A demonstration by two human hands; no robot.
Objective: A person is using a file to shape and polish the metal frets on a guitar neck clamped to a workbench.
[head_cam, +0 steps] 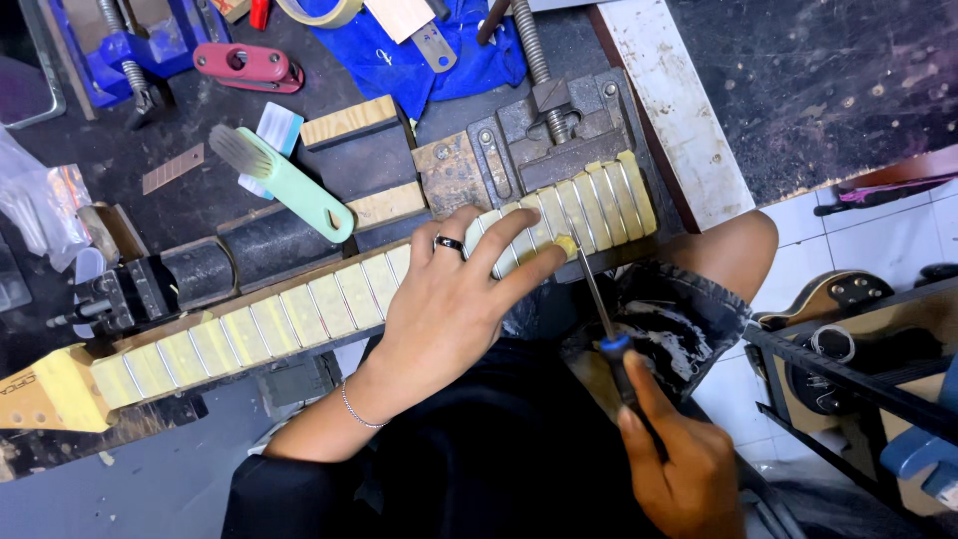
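Head view: worn on my head, looking steeply down over my lap.
Facing: toward the desk [130,160] edge ahead of me (floor tiles at right).
Nearness: close, within my arm's reach.
Shared: single view only.

guitar neck [299,309] yellow-taped | brush [294,185] mint green | cloth [419,50] blue | ring [449,243] black

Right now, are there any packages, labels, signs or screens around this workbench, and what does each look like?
Clear plastic bag: far left edge of the bench, crumpled, see-through.
Printed mark on the headstock: lower left end of the guitar neck, small dark lettering on pale yellow wood.
Dark flat panel: top left corner, glossy with a light rim, possibly a screen; cannot tell.
No signs in view.
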